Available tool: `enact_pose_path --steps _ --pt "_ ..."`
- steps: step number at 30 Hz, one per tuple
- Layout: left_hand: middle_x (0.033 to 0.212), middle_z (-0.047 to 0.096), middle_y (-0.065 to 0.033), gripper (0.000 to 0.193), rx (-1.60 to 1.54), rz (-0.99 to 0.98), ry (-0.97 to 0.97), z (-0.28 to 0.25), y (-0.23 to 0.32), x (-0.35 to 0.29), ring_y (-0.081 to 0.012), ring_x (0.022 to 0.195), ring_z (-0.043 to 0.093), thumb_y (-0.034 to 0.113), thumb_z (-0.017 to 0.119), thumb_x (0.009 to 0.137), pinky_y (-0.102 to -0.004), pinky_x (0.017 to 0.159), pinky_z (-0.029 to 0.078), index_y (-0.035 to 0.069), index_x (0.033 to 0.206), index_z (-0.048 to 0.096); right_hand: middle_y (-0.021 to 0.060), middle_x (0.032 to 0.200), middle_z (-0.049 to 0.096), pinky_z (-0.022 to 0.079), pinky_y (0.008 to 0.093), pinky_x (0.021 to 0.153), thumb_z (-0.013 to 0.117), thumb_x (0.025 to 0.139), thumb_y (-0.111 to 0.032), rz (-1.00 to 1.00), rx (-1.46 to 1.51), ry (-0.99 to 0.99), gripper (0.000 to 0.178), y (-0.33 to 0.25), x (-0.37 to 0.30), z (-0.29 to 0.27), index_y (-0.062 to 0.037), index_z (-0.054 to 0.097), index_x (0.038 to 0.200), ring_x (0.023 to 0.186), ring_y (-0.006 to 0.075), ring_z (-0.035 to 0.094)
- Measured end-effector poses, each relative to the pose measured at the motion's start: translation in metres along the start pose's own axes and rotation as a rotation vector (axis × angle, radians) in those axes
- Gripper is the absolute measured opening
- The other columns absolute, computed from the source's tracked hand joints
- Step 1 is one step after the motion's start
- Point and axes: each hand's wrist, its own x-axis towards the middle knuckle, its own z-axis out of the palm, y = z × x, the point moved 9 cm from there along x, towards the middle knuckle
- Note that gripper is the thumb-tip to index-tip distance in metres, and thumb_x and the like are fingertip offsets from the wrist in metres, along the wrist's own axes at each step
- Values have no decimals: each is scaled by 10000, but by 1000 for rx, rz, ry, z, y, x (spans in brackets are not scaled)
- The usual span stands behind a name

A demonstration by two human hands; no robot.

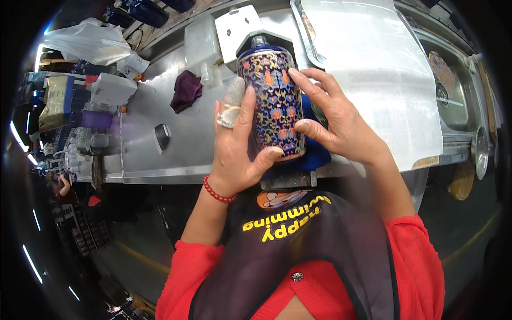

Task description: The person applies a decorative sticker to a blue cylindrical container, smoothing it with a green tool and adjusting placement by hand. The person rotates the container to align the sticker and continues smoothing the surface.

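A crumpled white plastic bag [88,41] lies at the far left end of the steel counter [144,122]. Just below it sits a white rectangular box [111,88], and left of that a yellowish-green carton [56,101] beside a purple box [96,118] — all crowded together at the counter's left edge. On the dark apron [298,250] there is a yellow printed label with a small orange cartoon patch [280,198] above it. No screens are visible.

Patterned canister [273,101] base hidden behind left hand [234,152], blue object [312,152] beneath mostly covered, far-left clutter [58,101] blurred
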Motion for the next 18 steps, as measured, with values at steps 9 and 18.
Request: enact_pose_path --steps 9,18 --pt "1572 389 -317 1018 101 54 -4 -3 5 3 -455 1484 353 593 693 881 -627 1213 138 -75 1564 343 254 1453 467 433 451 1108 781 894 -324 -108 -64 80 789 -4 -5 3 -79 431 1557 1321 425 504" --pt "1583 360 -321 1029 179 56 -23 -3 7 3 -463 1490 328 589 712 855 -664 1191 145 -49 1571 340 272 1529 424 379 466 1165 771 902 -354 -68 -114 70 820 -1 -8 -1 -83 394 1578 1418 427 433"
